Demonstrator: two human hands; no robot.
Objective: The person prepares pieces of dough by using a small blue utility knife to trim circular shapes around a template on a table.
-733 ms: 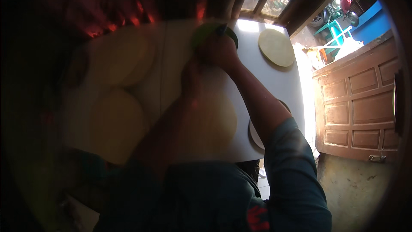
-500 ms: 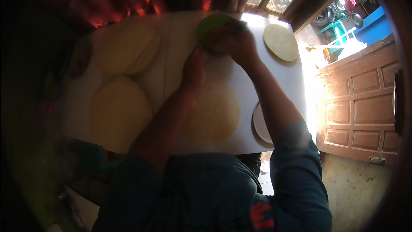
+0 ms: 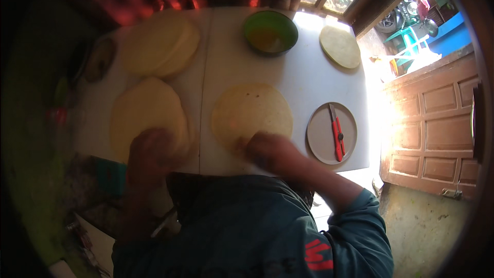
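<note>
Two blurred hands over round dough sheets

The centre dough sheet (image 3: pixel 252 110) lies flat on the white table (image 3: pixel 221 67), a few dark specks near its far edge. The right hand (image 3: pixel 270 150) covers part of its near edge; its fingers look curled, but blur hides whether they grip the sheet. The left hand (image 3: pixel 152 146) is over the near part of the lower-left stack of sheets (image 3: pixel 146 108); I cannot tell whether its fingers are clenched or loose.

Another stack of sheets (image 3: pixel 159 41) lies beyond that one, and a single pale sheet (image 3: pixel 339 46) at the far right. A brown door (image 3: pixel 432 128) stands beyond the table's right side.

Past the centre sheet sits a green bowl (image 3: pixel 270 33) with something yellowish-orange in its bottom, too dim to name. Right of the sheet, a round grey plate (image 3: pixel 321 139) holds a red snap-off cutter (image 3: pixel 338 136) with its blade pointing away from the person.
</note>
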